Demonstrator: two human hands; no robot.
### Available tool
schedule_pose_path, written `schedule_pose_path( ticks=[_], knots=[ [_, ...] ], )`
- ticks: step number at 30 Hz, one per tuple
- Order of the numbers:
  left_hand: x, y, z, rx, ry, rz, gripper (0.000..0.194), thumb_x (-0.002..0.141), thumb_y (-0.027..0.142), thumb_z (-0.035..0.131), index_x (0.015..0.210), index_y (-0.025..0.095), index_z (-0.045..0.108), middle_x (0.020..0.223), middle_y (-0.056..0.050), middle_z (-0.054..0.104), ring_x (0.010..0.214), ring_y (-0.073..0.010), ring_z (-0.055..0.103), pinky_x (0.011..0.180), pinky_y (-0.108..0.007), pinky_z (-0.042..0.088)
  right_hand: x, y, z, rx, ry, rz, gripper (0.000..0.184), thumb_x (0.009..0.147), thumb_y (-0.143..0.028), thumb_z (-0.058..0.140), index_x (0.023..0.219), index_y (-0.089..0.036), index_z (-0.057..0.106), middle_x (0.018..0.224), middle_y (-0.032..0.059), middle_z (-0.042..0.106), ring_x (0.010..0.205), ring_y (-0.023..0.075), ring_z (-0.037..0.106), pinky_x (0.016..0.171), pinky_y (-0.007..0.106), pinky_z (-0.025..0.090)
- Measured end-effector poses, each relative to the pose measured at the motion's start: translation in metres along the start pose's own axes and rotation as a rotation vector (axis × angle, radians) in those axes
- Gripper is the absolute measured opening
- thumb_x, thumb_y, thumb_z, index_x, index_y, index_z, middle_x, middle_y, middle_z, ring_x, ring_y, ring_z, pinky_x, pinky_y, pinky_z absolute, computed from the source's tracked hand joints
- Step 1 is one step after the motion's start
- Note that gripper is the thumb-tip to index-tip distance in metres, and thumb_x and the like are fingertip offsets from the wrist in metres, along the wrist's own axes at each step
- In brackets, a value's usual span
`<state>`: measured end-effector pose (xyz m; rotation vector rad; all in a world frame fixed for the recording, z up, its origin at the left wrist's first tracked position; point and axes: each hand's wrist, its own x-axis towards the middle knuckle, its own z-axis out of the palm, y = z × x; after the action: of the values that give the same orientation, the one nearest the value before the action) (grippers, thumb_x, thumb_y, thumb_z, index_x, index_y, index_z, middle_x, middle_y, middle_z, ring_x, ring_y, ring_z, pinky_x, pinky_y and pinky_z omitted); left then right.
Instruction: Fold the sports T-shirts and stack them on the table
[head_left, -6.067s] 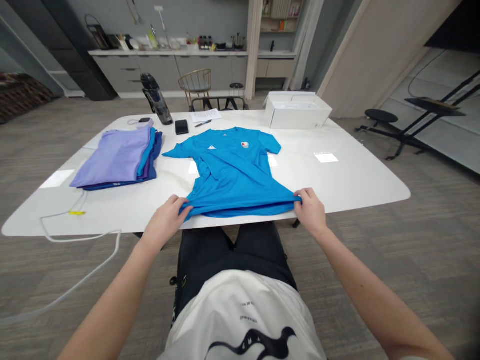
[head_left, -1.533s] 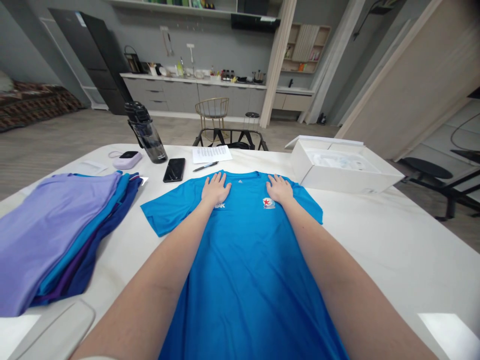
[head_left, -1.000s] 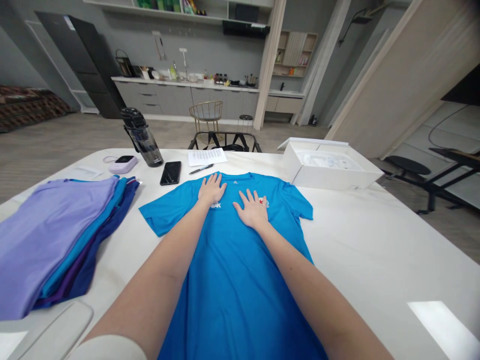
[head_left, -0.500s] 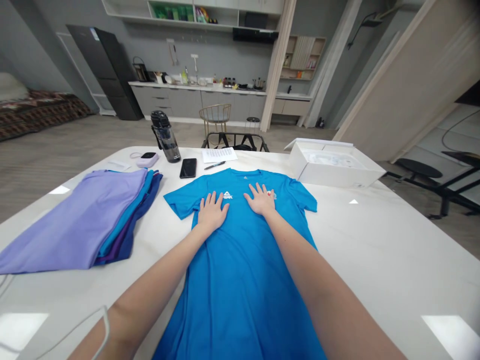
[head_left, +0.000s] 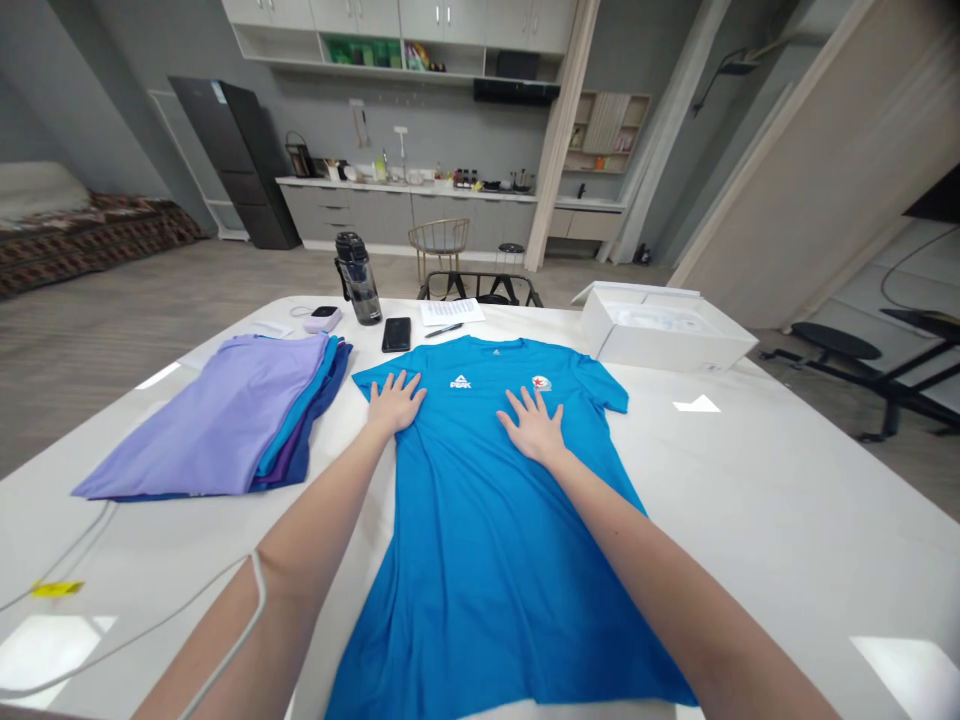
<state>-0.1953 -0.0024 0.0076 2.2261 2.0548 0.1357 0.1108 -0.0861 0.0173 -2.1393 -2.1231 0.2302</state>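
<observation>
A bright blue T-shirt lies spread flat, front up, on the white table, collar away from me. My left hand rests flat with fingers spread on the shirt's left sleeve and shoulder. My right hand lies flat with fingers apart on the chest, just below the red star badge. Neither hand holds anything.
A stack of purple and blue shirts lies to the left. Behind the shirt are a dark water bottle, a black phone, a paper with a pen, a small lilac device and an open white box. A white cable trails at front left.
Both hands have slid over the shirt from near the collar: the left outward onto the left sleeve, the right down the chest. The view has pulled back.
</observation>
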Motion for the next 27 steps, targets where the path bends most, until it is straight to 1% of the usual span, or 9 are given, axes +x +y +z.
schedule_pose_path(
  ticks=[3,6,9,11,13,18,22,25,27],
  knots=[
    [-0.010,0.014,-0.007,0.041,0.127,0.090,0.062,0.104,0.050,0.022,0.158,0.025,0.036,0.165,-0.010,0.030,0.153,-0.0320,0.025,0.123,-0.061,0.012,-0.032,0.000,0.000,0.004,0.004,-0.016,0.074,0.097,-0.075,0.012,0.161,-0.040,0.022,0.170,0.0009,0.013,0.155,0.0336,0.009,0.116,0.072,0.005],
    [-0.045,0.050,-0.007,0.036,0.240,0.244,0.059,0.105,0.046,0.022,0.156,0.022,0.040,0.164,-0.010,0.032,0.153,-0.0280,0.026,0.125,-0.057,0.008,-0.056,0.001,0.000,-0.007,0.023,-0.011,0.072,0.098,-0.074,0.013,0.161,-0.039,0.024,0.170,0.0017,0.016,0.155,0.0327,0.012,0.117,0.070,0.007],
    [-0.095,0.091,-0.001,-0.011,0.151,0.349,0.060,0.104,0.054,0.020,0.151,0.029,0.047,0.166,-0.006,0.030,0.154,-0.0284,0.022,0.124,-0.060,0.011,-0.077,0.003,0.000,-0.041,0.021,-0.026,0.069,0.100,-0.071,0.016,0.160,-0.038,0.027,0.169,0.0022,0.018,0.155,0.0318,0.013,0.119,0.068,0.006],
    [-0.129,0.110,0.004,-0.046,0.038,0.395,0.062,0.103,0.059,0.022,0.153,0.031,0.044,0.166,-0.006,0.030,0.154,-0.0298,0.024,0.122,-0.062,0.015,-0.092,0.004,0.000,-0.054,0.015,-0.058,0.067,0.101,-0.069,0.017,0.159,-0.038,0.029,0.169,0.0020,0.020,0.155,0.0311,0.013,0.120,0.066,0.005],
    [-0.159,0.120,0.008,-0.068,-0.018,0.424,0.064,0.102,0.062,0.024,0.156,0.031,0.038,0.166,-0.006,0.029,0.154,-0.0307,0.024,0.122,-0.062,0.017,-0.110,0.005,-0.001,-0.051,0.011,-0.087,0.067,0.101,-0.069,0.019,0.160,-0.039,0.029,0.169,0.0015,0.020,0.155,0.0307,0.013,0.120,0.065,0.006],
    [-0.217,0.117,0.008,-0.069,-0.008,0.490,0.064,0.101,0.062,0.028,0.158,0.033,0.033,0.167,-0.005,0.026,0.155,-0.0292,0.020,0.124,-0.061,0.014,-0.159,0.013,-0.007,-0.035,-0.010,-0.144,0.065,0.101,-0.067,0.027,0.160,-0.039,0.028,0.168,0.0012,0.021,0.155,0.0303,0.013,0.122,0.062,0.005],
    [-0.254,0.104,0.004,-0.074,-0.026,0.565,0.063,0.103,0.060,0.028,0.160,0.034,0.029,0.168,-0.004,0.024,0.155,-0.0284,0.020,0.124,-0.059,0.013,-0.205,0.031,-0.014,0.029,-0.030,-0.271,0.060,0.102,-0.062,0.034,0.155,-0.034,0.040,0.166,0.0031,0.028,0.154,0.0283,0.018,0.124,0.057,0.008],
    [-0.279,0.095,0.000,-0.070,-0.056,0.627,0.063,0.103,0.059,0.027,0.160,0.033,0.027,0.168,-0.005,0.023,0.155,-0.0282,0.020,0.124,-0.059,0.014,-0.244,0.055,-0.020,0.092,0.013,-0.369,0.049,0.103,-0.054,0.039,0.143,-0.031,0.056,0.160,0.0044,0.040,0.148,0.0259,0.033,0.123,0.051,0.020],
    [-0.294,0.090,-0.003,-0.064,-0.057,0.637,0.063,0.103,0.058,0.028,0.161,0.033,0.025,0.168,-0.005,0.022,0.155,-0.0285,0.021,0.124,-0.060,0.014,-0.269,0.075,-0.024,0.104,0.079,-0.352,0.043,0.103,-0.049,0.042,0.134,-0.028,0.063,0.151,0.0077,0.050,0.140,0.0264,0.044,0.118,0.048,0.032]
  ],
)
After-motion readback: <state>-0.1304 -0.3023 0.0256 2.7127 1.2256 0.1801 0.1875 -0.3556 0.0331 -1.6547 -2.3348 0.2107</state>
